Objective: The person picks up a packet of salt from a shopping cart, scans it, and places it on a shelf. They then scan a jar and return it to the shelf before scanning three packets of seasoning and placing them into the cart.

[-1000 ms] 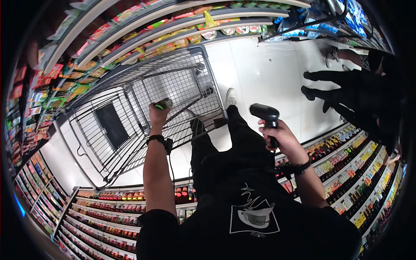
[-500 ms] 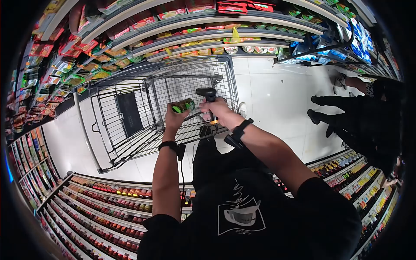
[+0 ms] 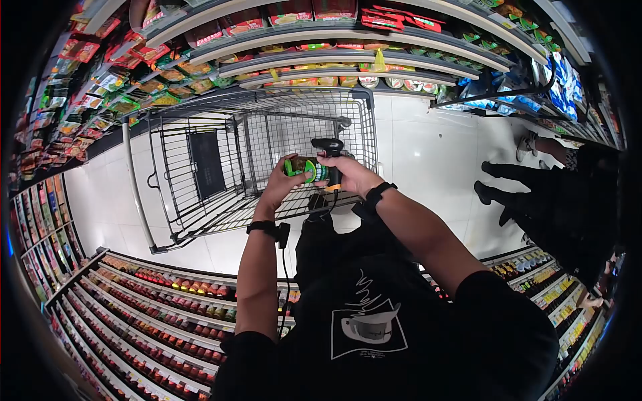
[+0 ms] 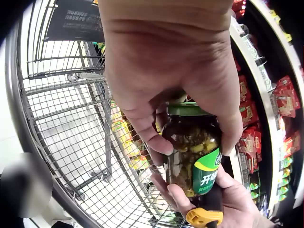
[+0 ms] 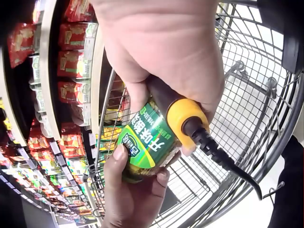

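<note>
A glass jar of pickled vegetables [image 3: 307, 167] with a green lid and green-yellow label lies tilted between my hands, over the cart. My left hand [image 3: 275, 186] grips it round the lid end, fingers and thumb along the glass in the left wrist view. My right hand [image 3: 351, 174] holds a black handheld scanner [image 3: 328, 144] by its handle, beside the jar's base. In the right wrist view, the yellow collar [image 5: 183, 118] and cable stick out below that hand. Fingers of the right hand overlap the jar's base [image 4: 194, 183] in the left wrist view.
The wire shopping cart [image 3: 227, 200] stands under the hands. Packaged-food shelves [image 3: 294, 33] rise beyond it; shelves of jars and bottles [image 3: 154, 321] run behind me. Dark-clothed people [image 3: 562, 194] stand in the aisle to the right, on white tile [image 3: 428, 154].
My right hand has swung left with the scanner from beside my body to the jar. The left hand has shifted right with the jar, and the two now meet over the cart.
</note>
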{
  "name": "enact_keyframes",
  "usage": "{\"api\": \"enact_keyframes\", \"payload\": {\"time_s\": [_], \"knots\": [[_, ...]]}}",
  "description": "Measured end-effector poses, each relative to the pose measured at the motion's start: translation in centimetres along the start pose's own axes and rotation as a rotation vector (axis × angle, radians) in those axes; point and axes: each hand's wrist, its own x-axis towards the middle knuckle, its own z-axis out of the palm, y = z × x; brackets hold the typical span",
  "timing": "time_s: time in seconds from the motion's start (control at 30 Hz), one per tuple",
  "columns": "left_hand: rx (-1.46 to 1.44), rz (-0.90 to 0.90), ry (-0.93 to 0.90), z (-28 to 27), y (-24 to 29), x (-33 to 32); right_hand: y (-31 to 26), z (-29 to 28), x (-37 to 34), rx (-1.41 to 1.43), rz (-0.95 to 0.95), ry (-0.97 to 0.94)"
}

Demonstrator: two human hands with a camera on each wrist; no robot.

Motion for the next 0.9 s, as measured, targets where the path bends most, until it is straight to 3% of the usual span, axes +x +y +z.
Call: {"api": "enact_keyframes", "payload": {"time_s": [0.13, 0.23, 0.3, 0.37, 0.43, 0.6, 0.7, 0.9], "knots": [[-0.227, 0.102, 0.152, 0.9, -1.2, -0.3, 0.0, 1.1, -1.1, 0.018, -0.113, 0.005], [-0.59, 0.118, 0.176, 1.6, -3.5, 0.7, 0.2, 2.6, -1.2, 0.027, -0.204, 0.056], [-0.826, 0.143, 0.335, 3.7, -3.7, 0.5, 0.5, 3.3, -0.7, 0.017, -0.28, 0.07], [-0.948, 0.194, 0.248, 4.7, -3.6, 0.6, 1.1, 4.5, -0.8, -0.138, -0.404, 0.095], [-1.037, 0.177, 0.288, 5.5, -2.1, 0.3, 1.8, 5.4, -1.2, -0.32, -0.537, 0.077], [-1.072, 0.16, 0.343, 5.4, -0.1, -0.2, 3.0, 6.3, -2.0, -0.465, -0.504, 0.042], [-1.024, 0.185, 0.324, 4.3, 0.7, -1.3, 2.4, 7.2, -3.7, -0.25, -0.541, -0.02], [-0.994, 0.265, 0.152, 4.7, 3.5, -4.3, 1.5, 7.7, -6.5, -0.109, -0.29, -0.059]]}}
